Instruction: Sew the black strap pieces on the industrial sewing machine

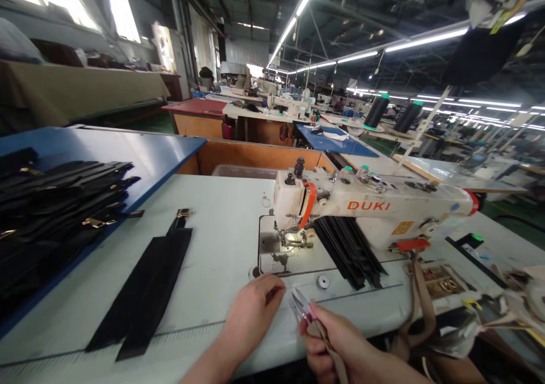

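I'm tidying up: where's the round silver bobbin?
The round silver bobbin lies right of centre in the head view, on the pale tabletop, near the black fabric strips, beyond the right hand.

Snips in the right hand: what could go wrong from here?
The snips in the right hand have bare blades beside the left hand's fingertips, so a slip might nick them. The bobbin lies loose on the tabletop close by and could get knocked aside.
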`<state>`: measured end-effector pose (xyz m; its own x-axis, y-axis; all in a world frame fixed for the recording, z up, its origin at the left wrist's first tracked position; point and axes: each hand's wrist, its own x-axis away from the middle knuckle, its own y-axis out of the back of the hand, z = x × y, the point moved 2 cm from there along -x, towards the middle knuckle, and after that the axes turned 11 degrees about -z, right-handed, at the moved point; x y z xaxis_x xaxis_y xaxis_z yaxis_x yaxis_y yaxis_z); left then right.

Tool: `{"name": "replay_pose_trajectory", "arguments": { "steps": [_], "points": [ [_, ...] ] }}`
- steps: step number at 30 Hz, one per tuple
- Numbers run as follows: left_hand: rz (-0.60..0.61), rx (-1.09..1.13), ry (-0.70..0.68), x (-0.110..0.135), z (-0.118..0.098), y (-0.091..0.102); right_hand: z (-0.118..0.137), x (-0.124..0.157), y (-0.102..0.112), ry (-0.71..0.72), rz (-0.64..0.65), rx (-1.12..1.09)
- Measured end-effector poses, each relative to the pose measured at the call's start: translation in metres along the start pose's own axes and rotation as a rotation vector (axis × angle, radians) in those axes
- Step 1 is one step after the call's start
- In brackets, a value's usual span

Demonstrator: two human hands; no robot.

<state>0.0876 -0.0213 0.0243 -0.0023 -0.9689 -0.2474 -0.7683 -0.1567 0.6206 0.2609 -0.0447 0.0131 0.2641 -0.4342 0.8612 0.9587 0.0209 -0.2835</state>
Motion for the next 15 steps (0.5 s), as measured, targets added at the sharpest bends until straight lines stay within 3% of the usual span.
{"name": "replay_pose_trajectory", "arguments": {
  "steps": [11, 15],
  "points": [
    [0.017, 0.049, -0.021, -0.003, 0.001, 0.0, 0.014, 0.003, -0.024, 0.066, -0.148, -0.127],
    [-0.031, 0.028, -0.02, 0.018, 0.002, 0.003, 0.01, -0.001, -0.014, 0.145, -0.092, -0.169]
  ]
}}
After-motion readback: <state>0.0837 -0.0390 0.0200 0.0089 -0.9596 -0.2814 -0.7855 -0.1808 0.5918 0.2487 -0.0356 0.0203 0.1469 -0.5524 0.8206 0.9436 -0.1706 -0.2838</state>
